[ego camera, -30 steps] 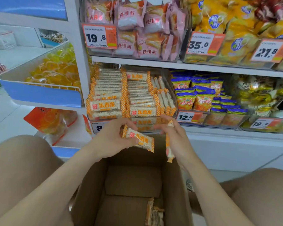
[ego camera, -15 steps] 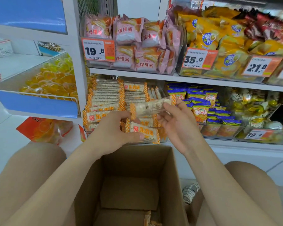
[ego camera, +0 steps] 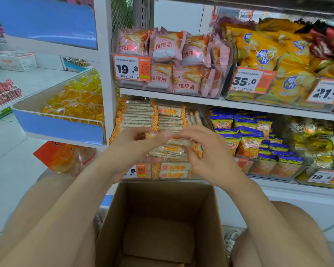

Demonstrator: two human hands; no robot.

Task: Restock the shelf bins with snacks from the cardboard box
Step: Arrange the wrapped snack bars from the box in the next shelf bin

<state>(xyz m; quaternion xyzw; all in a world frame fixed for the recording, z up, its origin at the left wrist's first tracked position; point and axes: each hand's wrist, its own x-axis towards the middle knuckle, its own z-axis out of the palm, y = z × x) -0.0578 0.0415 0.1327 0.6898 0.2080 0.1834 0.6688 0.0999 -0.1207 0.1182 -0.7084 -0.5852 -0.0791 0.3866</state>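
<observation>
In the head view I see my left hand and right hand closed from either side on a small stack of rice bars, held between them in front of the clear shelf bin of matching bars. The open cardboard box sits below both hands, between my knees.

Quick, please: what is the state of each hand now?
Left hand: closed on the snack bars.
Right hand: closed on the same snack bars.
</observation>
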